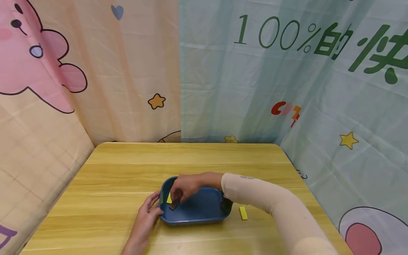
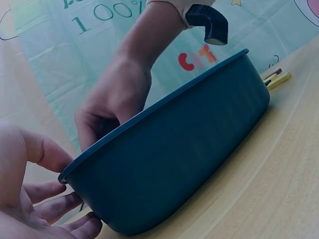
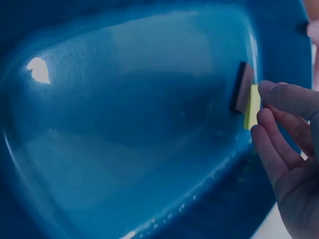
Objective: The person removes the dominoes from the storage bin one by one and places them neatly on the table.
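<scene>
A blue oblong plastic basin [image 1: 204, 209] stands on the wooden table. At its left end my left hand [image 1: 146, 212] grips the rim, with fingertips against the outer wall in the left wrist view. My right hand [image 1: 188, 186] reaches down inside the basin's left end. Its thumb and fingertips pinch a small yellow block [image 3: 252, 107] beside the end wall. Right against that block lies a brown block [image 3: 244, 89] on the basin floor. From the head, the right fingers partly cover both blocks.
Another yellow block [image 1: 243, 213] lies on the table [image 1: 127, 177] just right of the basin, with a dark brown piece [image 2: 273, 73] beside it in the left wrist view. A black wrist camera [image 2: 209, 24] hangs under the right sleeve. Printed curtains [image 1: 216, 88] enclose the table.
</scene>
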